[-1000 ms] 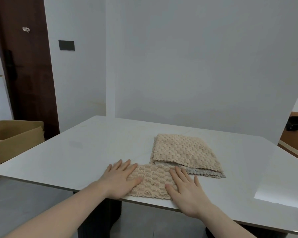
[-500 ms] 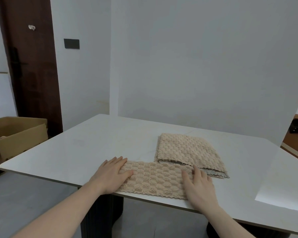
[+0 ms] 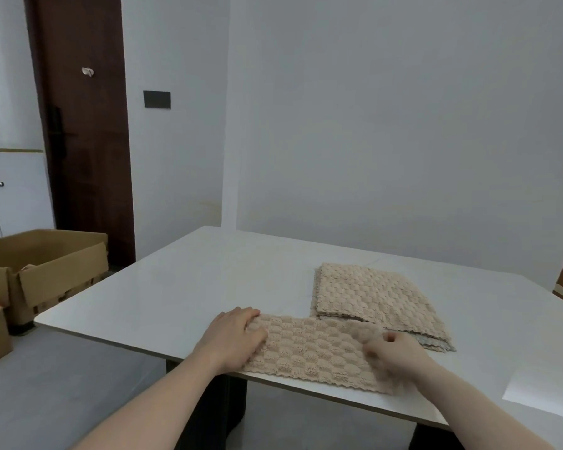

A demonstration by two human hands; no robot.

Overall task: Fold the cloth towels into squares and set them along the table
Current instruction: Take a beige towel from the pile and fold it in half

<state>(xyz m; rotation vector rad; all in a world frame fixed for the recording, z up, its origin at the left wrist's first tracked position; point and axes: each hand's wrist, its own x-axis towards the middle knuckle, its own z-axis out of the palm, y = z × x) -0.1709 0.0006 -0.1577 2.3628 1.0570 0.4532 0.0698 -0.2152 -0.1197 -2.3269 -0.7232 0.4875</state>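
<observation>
From the head camera, the beige towel (image 3: 309, 350) is lying as a long strip along the near edge of the white table (image 3: 182, 287), probably folded once and waiting to be halved into a square. The left hand (image 3: 233, 341) is resting on the strip's left end with its fingers bent over the edge, seemingly pinning that end so the cloth is not sliding; whether it is pinching the cloth I cannot tell. The right hand (image 3: 395, 355) is sitting at the opposite end, blurred, its fingers curling at the towel's corner, seemingly gripping it for the fold. Just beyond the right hand, a stack of towels (image 3: 371, 295) is lying flat, touching the strip's far edge. Well left of the left hand, cardboard boxes (image 3: 46, 264) are standing on the floor
</observation>
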